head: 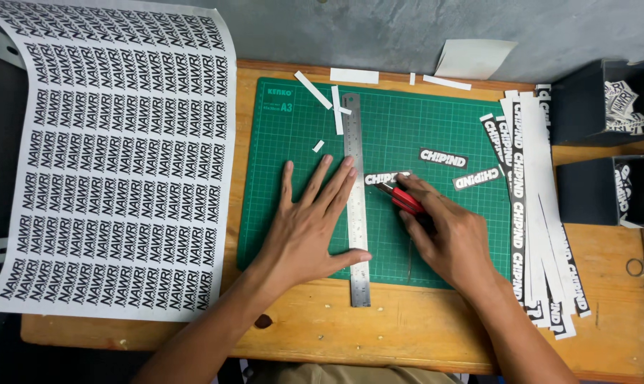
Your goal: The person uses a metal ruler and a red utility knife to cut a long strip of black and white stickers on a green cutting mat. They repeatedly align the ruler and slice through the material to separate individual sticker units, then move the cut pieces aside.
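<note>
My left hand (pixel 309 222) lies flat, fingers spread, on the green cutting mat (pixel 435 121), its fingertips and thumb touching a steel ruler (pixel 355 142) that runs up the mat. My right hand (pixel 446 233) grips a red utility knife (pixel 401 199), whose tip meets a small black-and-white sticker label (pixel 380 178) right beside the ruler. Two more cut labels (pixel 443 158) (pixel 476 178) lie to the right on the mat.
A large printed sticker sheet (pixel 115 156) covers the table's left side. Long cut sticker strips (pixel 531 206) pile at the mat's right edge. Two dark boxes (pixel 585 107) (pixel 592 188) hold cut stickers at far right. White paper offcuts (pixel 336 107) lie on the mat's top.
</note>
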